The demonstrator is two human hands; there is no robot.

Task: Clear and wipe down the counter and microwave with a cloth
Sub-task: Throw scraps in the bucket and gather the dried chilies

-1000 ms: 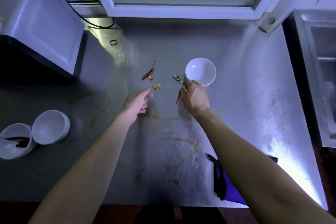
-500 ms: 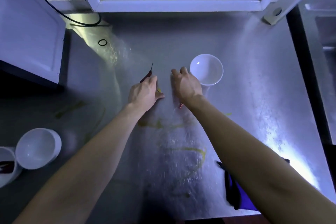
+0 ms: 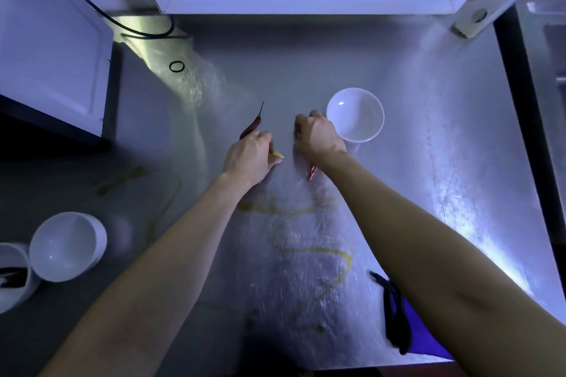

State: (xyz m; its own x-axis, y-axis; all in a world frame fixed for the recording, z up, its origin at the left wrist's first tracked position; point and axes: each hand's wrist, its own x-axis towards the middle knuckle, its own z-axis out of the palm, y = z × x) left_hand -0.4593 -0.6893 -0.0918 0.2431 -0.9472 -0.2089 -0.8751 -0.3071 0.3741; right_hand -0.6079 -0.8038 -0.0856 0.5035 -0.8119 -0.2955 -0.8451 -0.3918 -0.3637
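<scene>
Since a moment ago the two hands have hardly moved. The left hand [image 3: 249,156] still lies palm down on the counter [image 3: 428,193], fingers close together, over the lower end of a red chili [image 3: 253,125] whose thin stem pokes out past the fingers. A small yellow bit [image 3: 277,154] peeks out by its thumb. The right hand [image 3: 318,136] is curled up, touching the rim of the white bowl [image 3: 355,115]. A second red chili [image 3: 311,173] sticks out under that wrist, so the hand seems to grip it, but I cannot see the fingertips.

The blue cloth [image 3: 410,330] lies at the near edge, well away from both hands, half hidden by the right arm. The microwave [image 3: 52,49] sits far left, cut off. Yellow smears [image 3: 324,251] streak the counter between the arms.
</scene>
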